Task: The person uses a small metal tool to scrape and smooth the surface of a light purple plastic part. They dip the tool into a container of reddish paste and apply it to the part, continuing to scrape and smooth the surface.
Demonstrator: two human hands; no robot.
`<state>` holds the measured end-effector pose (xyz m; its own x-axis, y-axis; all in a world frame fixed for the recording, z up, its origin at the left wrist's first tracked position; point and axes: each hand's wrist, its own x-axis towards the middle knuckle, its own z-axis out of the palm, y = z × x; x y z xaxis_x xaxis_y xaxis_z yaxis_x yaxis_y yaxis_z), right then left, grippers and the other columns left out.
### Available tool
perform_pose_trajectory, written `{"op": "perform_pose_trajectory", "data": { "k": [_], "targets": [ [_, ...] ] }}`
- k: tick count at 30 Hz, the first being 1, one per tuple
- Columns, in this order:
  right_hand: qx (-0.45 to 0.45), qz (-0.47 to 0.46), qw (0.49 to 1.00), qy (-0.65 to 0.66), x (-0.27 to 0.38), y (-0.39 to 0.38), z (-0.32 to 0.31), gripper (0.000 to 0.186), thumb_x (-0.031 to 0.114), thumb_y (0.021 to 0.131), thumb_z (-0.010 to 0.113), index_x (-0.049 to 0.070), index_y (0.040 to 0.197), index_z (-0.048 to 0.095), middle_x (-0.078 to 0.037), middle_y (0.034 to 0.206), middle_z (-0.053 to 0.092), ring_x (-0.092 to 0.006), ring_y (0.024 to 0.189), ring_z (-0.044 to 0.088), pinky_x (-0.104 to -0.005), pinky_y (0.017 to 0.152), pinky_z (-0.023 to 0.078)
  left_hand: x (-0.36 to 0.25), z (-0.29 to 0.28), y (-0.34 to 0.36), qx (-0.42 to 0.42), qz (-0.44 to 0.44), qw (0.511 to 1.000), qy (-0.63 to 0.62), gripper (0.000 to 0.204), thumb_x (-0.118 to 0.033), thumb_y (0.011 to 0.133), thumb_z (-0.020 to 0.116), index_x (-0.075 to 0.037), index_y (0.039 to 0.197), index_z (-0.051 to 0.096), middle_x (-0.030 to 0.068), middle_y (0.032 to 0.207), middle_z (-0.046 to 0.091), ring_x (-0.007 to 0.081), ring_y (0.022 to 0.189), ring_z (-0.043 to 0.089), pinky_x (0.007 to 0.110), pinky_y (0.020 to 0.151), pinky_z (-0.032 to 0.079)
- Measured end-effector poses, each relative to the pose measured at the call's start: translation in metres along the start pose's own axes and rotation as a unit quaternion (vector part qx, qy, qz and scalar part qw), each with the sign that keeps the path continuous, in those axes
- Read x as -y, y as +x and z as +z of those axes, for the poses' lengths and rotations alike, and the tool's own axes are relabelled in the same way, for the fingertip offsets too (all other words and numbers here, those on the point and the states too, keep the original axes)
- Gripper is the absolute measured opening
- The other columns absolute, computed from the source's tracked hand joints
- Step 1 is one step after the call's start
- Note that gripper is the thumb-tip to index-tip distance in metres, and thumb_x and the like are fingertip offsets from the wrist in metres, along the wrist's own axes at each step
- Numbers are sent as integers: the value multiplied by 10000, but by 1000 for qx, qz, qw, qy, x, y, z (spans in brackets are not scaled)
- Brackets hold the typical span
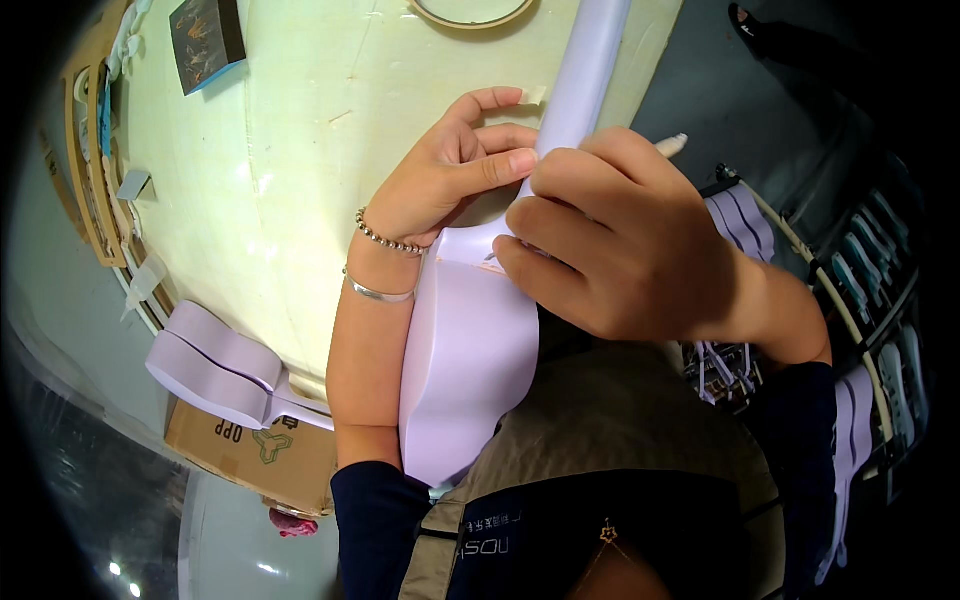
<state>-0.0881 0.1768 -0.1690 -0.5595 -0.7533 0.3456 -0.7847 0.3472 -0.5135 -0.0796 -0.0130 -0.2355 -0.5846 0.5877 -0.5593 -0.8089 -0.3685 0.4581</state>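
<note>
Closest to us, the lilac guitar body [465,370] rests against our lap, its neck [585,80] running up and away across the pale desk [290,160]. Our right hand [620,240] has its grip curled shut around a white pen-like tool [672,145], fingers pressed to the joint where body meets neck. Our left hand [450,175], with a bead bracelet [385,238] and a bangle [378,292] at the wrist, has its fingers laid loosely on the neck beside it, not closed round it. Further left, another lilac guitar body [215,365] lies on a cardboard box [250,450]. Beyond, a dark booklet [205,40] sits on the desk.
</note>
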Motion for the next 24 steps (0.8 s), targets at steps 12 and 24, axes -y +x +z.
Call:
{"op": "perform_pose_trajectory", "data": {
  "k": [12, 24],
  "targets": [
    [6, -104, 994, 18, -13, 1, 5, 130, 94, 594, 668, 73, 716, 628, 7, 766, 545, -187, 833, 518, -310, 652, 479, 2, -3, 0, 1, -9, 1000, -3, 679, -90, 879, 683, 34, 1392, 256, 154, 1135, 628, 182, 1018, 616, 267, 885, 488],
    [78, -71, 993, 51, -13, -6, -20, 184, 100, 572, 685, 81, 755, 671, 2, 763, 566, -179, 746, 528, -295, 603, 456, 4, -1, 2, -14, -6, 1000, -17, 689, -83, 860, 703, 35, 1387, 275, 135, 1115, 636, 149, 991, 614, 243, 861, 489]
  ]
}}
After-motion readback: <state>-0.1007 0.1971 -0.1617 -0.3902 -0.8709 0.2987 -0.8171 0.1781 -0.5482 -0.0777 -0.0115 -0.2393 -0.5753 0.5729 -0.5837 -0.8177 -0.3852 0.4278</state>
